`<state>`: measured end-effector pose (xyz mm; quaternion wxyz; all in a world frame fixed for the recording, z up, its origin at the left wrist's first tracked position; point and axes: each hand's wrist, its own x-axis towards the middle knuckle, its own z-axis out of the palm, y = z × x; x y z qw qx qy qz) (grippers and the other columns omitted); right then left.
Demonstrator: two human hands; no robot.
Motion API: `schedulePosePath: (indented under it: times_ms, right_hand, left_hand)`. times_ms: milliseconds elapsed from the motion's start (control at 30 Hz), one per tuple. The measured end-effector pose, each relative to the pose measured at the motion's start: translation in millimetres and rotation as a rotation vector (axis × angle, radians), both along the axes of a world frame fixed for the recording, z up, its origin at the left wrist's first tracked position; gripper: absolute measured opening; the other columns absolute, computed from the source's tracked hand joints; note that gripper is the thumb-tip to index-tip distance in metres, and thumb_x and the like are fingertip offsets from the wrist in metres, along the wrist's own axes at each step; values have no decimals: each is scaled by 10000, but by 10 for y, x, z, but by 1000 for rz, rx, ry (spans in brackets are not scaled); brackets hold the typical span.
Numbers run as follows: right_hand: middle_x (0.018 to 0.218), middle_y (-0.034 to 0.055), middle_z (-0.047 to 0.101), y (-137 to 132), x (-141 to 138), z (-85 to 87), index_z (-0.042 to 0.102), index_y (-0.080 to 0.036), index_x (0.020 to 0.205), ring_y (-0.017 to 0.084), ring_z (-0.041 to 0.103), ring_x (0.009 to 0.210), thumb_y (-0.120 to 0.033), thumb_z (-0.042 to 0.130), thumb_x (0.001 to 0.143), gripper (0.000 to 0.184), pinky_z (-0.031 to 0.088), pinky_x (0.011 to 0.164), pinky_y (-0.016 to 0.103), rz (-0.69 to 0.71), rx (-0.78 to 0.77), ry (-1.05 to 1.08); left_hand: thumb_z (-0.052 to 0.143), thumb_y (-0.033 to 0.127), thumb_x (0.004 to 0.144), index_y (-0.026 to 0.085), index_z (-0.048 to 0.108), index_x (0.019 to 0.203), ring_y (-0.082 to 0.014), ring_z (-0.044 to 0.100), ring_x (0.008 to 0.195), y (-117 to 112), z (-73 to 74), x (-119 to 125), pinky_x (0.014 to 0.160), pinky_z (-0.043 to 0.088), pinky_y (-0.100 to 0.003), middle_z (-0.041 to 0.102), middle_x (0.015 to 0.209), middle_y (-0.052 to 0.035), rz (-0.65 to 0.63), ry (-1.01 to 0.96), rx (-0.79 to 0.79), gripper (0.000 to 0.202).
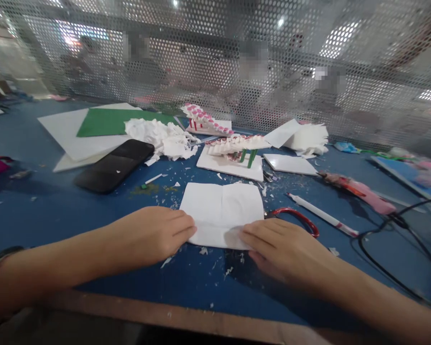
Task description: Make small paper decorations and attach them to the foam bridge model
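A creased white sheet of paper (pixel 221 206) lies low over the blue table in front of me. My left hand (pixel 165 232) is closed on its left edge, fingers together and thumb hidden. At the lower right corner my right hand (pixel 278 244) pinches the same sheet, its thumb partly below the edge. One crease runs down the middle of the paper and another runs across its lower part. Beside my right hand, the red handle of a pair of scissors (pixel 301 215) shows, with the rest hidden.
A black phone (pixel 115 165) and crumpled white paper scraps (pixel 161 136) lie to the left. Behind the sheet stands a small model (pixel 237 146) on a white base. A marker (pixel 323 214), a pink glue gun (pixel 362 191) and its black cable (pixel 361 249) are at right. Perforated metal panels rise behind.
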<state>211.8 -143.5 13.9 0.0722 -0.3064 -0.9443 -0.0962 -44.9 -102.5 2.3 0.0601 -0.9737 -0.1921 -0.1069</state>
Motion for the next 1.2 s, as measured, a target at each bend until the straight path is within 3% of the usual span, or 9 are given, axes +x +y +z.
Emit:
schedulePosePath:
  times_ms: [133,233,367,533,667,767,867,1067,1200]
  right_hand:
    - [880,67,634,-37,29,-38,592,-129,881,166,579,760,-135,402,784,214,481,666,291,-16,46,-5]
    - [836,68,640,-13,50,-51,594,-124,848,168,584,727,-97,386,795,216,480,656,300,-6,92,9]
    - [784,66,644,47,66,-6,582,-141,831,167,588,709,-142,343,834,239,476,637,294,-44,-37,83]
    - [820,42,645,88,87,23,533,-175,900,146,597,738,-186,357,837,188,458,637,255,-256,-260,266]
    - [742,11,639,107,67,8,484,-191,968,135,599,666,-218,404,819,171,435,568,227,-407,-368,359]
    - [628,-22,604,140,50,16,504,-204,883,115,567,549,-242,411,816,122,408,506,207,-459,-421,407]
    - [647,-19,609,142,43,40,509,-211,851,115,566,560,-258,405,816,120,397,484,199,-476,-472,446]
    - [837,21,629,-80,45,40,465,-241,1037,148,590,768,-261,419,806,236,438,645,250,-418,-514,308]
    - [850,51,618,-185,35,-24,509,-216,949,173,566,799,-222,398,811,177,431,639,271,-397,-476,223]
  left_hand:
    - [389,98,772,153,579,891,-174,550,806,-22,16,1,715,429,-290,590,920,-66,-16,-17,-78,230]
    - [373,96,769,166,577,908,-137,541,693,-1,5,-34,631,420,-249,588,856,-55,1,-46,-112,256]
    - [355,135,808,190,594,893,-135,537,650,60,9,-77,603,392,-248,617,766,-33,6,-64,-93,260]
    - [347,234,830,185,599,886,-126,576,703,133,80,-55,616,411,-209,638,806,-28,238,-99,-445,263]
    - [357,216,804,188,557,991,-123,564,608,154,101,4,544,392,-200,631,703,-8,365,-29,-505,275]
    - [358,204,799,203,565,1000,-145,570,728,200,114,12,625,398,-222,644,822,-24,313,7,-453,288]
    - [356,234,822,212,570,1006,-148,564,803,267,147,-29,690,397,-235,636,917,-34,254,-2,-467,283]
    - [414,168,803,217,605,915,-120,555,748,218,212,-82,682,396,-198,641,800,-9,19,27,-540,227]
    - [406,109,782,193,595,853,-126,544,730,127,187,-25,675,400,-208,614,764,-14,-10,72,-510,219]
